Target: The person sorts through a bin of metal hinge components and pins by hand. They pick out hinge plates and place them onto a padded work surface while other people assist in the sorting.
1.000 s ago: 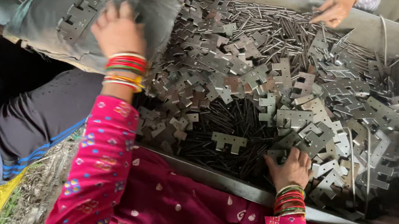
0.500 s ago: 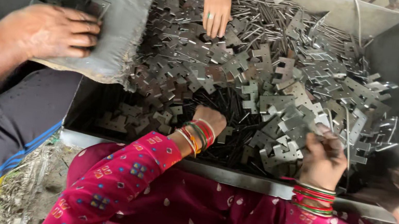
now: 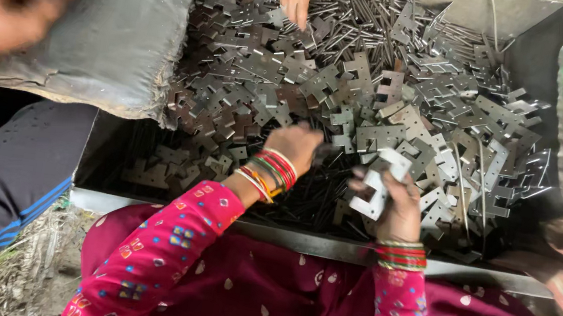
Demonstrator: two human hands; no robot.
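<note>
Head view: right hand (image 3: 399,207) is pinching a plate (image 3: 373,191) at lower centre, left hand (image 3: 296,145) is digging curled fingers into the pile (image 3: 378,98) in the bin (image 3: 532,46), likely mid-pick; next needs a mating piece.

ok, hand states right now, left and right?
Left hand: reaching into the metal plates, grip cannot be told.
Right hand: closed on a notched plate.

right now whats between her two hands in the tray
In the head view, a narrow gap: dark thin metal rods on the tray bottom, with the stamped plates heaped just beyond. The left hand reaches in; the right hand holds a pale plate.
</note>
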